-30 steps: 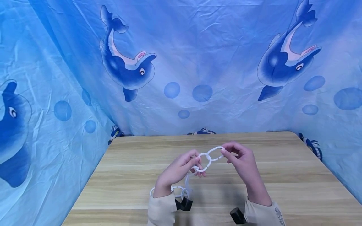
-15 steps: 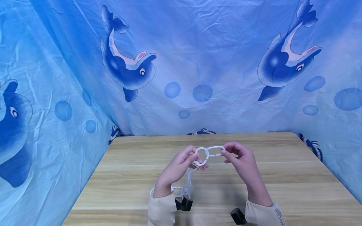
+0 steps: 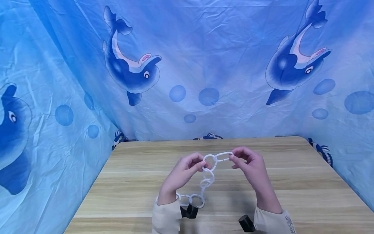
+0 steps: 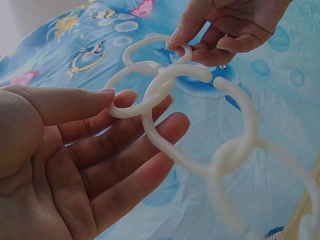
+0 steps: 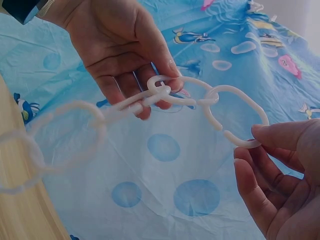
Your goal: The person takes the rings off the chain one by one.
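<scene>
A chain of white plastic links (image 3: 209,178) hangs between my hands and runs down to the wooden table. My right hand (image 3: 248,164) pinches the end link (image 5: 237,90) between thumb and fingertips. My left hand (image 3: 187,169) pinches the second link (image 4: 127,111) between thumb and index finger, its other fingers spread behind the chain. Each link has a small gap in its side, plain to see on the large link (image 4: 200,172) in the left wrist view. Lower links (image 3: 196,201) lie on the table, partly hidden behind the left wrist.
The wooden table (image 3: 292,182) reaches back to a blue curtain (image 3: 204,48) printed with dolphins. A black wrist camera (image 3: 189,211) sits at the left sleeve and another black wrist camera (image 3: 246,223) at the right sleeve.
The left fingers have let the lower links drop, so they now hang freely below the left hand. Another link has shifted right on the table. The right hand keeps its pinch, nearly still.
</scene>
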The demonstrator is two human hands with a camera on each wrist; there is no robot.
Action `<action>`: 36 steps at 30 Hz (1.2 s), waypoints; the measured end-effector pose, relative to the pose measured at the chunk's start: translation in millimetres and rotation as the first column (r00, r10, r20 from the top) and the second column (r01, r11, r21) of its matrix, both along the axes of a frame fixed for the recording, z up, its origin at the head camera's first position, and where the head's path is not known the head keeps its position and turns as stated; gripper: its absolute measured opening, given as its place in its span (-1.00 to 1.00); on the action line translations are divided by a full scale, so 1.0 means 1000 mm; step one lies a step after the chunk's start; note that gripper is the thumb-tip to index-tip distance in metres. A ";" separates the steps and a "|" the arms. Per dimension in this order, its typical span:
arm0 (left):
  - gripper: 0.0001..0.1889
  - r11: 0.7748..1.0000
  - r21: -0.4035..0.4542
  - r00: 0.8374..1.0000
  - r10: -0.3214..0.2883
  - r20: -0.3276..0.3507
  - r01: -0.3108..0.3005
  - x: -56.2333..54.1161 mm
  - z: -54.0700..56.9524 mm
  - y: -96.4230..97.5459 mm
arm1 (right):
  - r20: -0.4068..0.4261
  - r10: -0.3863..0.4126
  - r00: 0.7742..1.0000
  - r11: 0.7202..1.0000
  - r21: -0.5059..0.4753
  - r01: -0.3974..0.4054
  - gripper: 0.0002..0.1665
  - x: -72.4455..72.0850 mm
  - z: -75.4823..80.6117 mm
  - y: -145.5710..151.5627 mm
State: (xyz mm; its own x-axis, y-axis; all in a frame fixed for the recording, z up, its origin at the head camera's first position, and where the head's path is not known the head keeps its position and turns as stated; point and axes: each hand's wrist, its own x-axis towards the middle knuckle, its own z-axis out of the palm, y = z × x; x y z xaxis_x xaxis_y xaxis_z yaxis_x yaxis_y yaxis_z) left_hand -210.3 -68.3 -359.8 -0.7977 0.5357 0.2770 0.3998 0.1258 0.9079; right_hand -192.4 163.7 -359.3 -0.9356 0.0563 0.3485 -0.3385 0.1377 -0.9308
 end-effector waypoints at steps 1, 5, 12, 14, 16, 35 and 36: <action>-0.76 1.000 0.000 1.000 0.003 0.000 -0.003 0.000 0.000 0.000 | 0.001 0.001 1.000 1.000 0.004 -0.001 -0.81 0.000 0.000 0.000; -0.77 1.000 0.006 1.000 0.003 -0.008 -0.003 0.000 0.000 -0.002 | 0.006 0.005 1.000 1.000 0.017 -0.005 -0.83 -0.001 0.000 0.000; -0.79 1.000 0.018 1.000 0.013 -0.006 -0.013 0.000 0.000 -0.002 | 0.018 0.007 1.000 1.000 0.011 -0.007 -0.85 -0.001 0.000 0.001; -0.81 1.000 0.017 1.000 0.017 0.001 -0.017 0.000 0.000 -0.002 | 0.020 0.008 1.000 1.000 0.007 -0.008 -0.85 -0.001 -0.001 0.001; -0.82 1.000 0.013 1.000 0.022 0.003 -0.022 0.000 0.000 -0.002 | 0.021 0.009 1.000 1.000 0.004 -0.009 -0.86 -0.001 0.000 0.001; -0.78 0.996 -0.074 0.998 -0.056 0.005 0.056 -0.002 -0.002 0.000 | 0.030 0.002 1.000 1.000 0.017 -0.002 -0.84 -0.002 0.001 0.001; -0.78 0.996 -0.076 0.998 -0.055 0.001 0.055 -0.002 -0.002 0.000 | 0.031 0.002 1.000 1.000 0.021 -0.002 -0.83 -0.001 0.001 0.001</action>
